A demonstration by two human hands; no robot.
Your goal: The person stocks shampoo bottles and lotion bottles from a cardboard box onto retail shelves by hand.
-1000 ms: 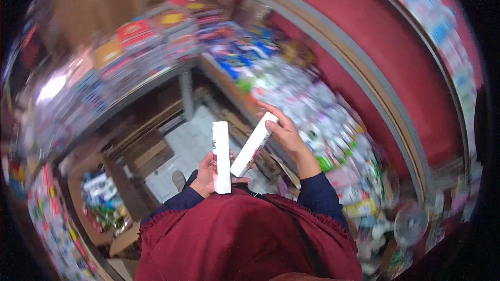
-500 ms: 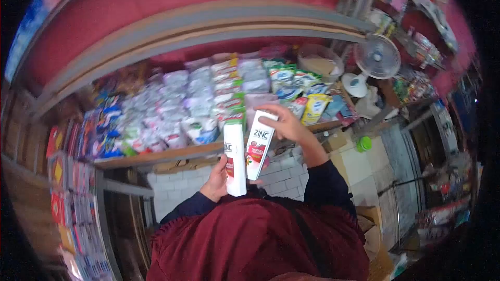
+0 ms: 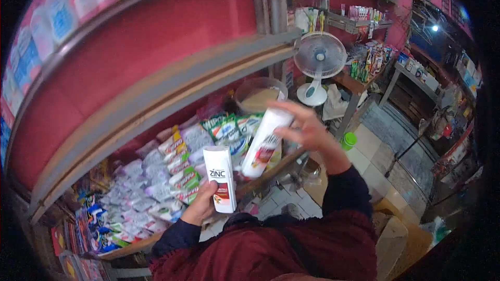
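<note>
Above the sachet-stacked shelf (image 3: 172,171), the left hand (image 3: 200,205) is wrapped round one upright Zinc shampoo bottle (image 3: 220,178) and the right hand (image 3: 307,127) round another (image 3: 264,143), tilted; both look light, rigid, slick plastic, best gripped mid-body

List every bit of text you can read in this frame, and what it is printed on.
"ZINC": white bottle in the left hand.
"ZINC", partly legible and tilted: second white bottle in the right hand.
"WIPO...", uncertain: green packet on the shelf.
All other shelf packaging: too blurred to read.
</note>
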